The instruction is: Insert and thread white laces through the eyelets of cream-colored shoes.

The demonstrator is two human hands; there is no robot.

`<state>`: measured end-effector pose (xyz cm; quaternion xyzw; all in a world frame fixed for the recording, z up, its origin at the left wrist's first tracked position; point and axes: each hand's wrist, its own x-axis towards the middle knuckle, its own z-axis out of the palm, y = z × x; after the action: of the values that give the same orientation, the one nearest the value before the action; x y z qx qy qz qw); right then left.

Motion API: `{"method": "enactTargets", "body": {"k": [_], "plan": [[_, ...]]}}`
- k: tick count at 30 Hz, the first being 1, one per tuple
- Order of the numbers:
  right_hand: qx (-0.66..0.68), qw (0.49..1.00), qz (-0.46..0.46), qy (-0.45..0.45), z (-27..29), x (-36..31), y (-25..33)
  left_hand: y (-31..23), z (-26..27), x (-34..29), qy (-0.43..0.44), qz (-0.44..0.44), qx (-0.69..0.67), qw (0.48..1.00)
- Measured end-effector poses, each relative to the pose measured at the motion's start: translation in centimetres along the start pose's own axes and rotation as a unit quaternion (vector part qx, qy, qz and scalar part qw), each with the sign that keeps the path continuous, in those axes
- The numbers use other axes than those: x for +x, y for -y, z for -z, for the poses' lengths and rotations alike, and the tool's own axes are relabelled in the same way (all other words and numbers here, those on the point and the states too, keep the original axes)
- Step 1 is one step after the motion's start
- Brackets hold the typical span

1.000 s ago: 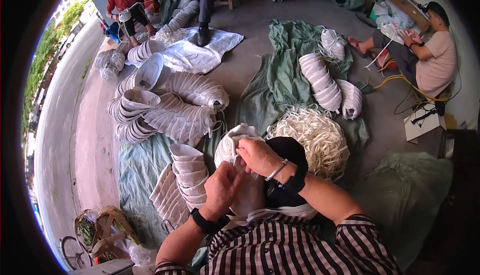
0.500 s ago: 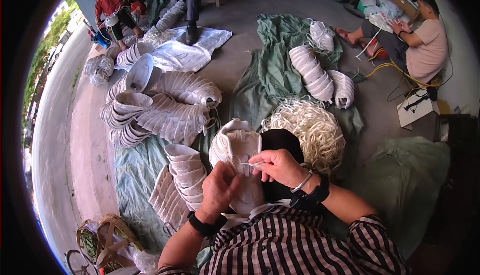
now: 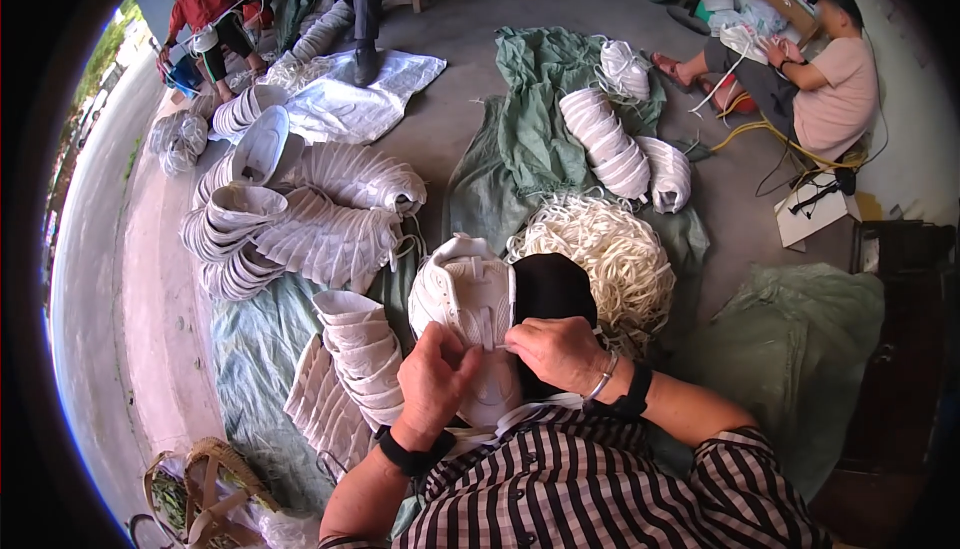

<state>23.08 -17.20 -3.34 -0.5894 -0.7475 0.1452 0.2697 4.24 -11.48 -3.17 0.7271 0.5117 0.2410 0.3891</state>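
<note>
A white shoe upper (image 3: 467,284) stands in front of me with its tongue and eyelet rows facing up. My left hand (image 3: 433,377) is closed on its left edge, thumb and fingers pressed together. On the opposite edge, my right hand (image 3: 562,351) is pinched near the eyelets. The white lace tip seen in it half a second ago is mostly hidden by the fingers now. Right behind the upper is a black rounded thing (image 3: 553,294), partly covered by my right hand.
A big heap of white laces (image 3: 610,259) lies beyond my right hand. Nested rows of uppers (image 3: 330,234) and a shorter stack (image 3: 360,349) fill the left. Green sheeting (image 3: 800,359) spreads at right. A seated person (image 3: 835,84) works at far right; another in red (image 3: 215,19) sits far left.
My right hand has turned and drawn in, its fingertips now against the upper's right edge. My left hand stays on the upper. The whole view has shifted slightly.
</note>
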Motion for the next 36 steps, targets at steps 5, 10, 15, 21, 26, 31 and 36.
{"method": "enactTargets", "body": {"k": [5, 10, 15, 21, 26, 31, 36], "plan": [[0.052, 0.997, -0.050, 0.005, -0.8, 0.5, 0.9, 0.0, -0.1, -0.4, -0.013, -0.006, 0.000, 1.000], [0.239, 0.962, -0.126, -0.033, -1.8, 0.0, 0.7, 0.6, -0.4, -1.3, -0.042, -0.041, -0.025, 0.998], [0.206, 0.968, -0.145, -0.013, -1.4, 0.3, 0.9, 1.4, 0.6, -1.2, -0.021, -0.257, 0.129, 0.957], [0.148, 0.980, -0.121, -0.050, -2.5, 0.6, 1.2, 0.1, 1.5, -0.2, 0.000, -0.221, 0.131, 0.966], [0.173, 0.977, -0.115, -0.044, -3.3, -0.1, 0.6, 0.4, 0.3, -0.3, -0.008, -0.188, 0.109, 0.976], [0.104, 0.977, -0.118, 0.144, 2.0, -0.4, 0.9, 2.0, 2.9, -0.7, -0.097, -0.170, -0.062, 0.979], [0.432, 0.847, -0.133, 0.279, 8.9, -1.2, -1.7, 9.7, 16.8, 0.0, -0.404, 0.052, -0.442, 0.799]]}}
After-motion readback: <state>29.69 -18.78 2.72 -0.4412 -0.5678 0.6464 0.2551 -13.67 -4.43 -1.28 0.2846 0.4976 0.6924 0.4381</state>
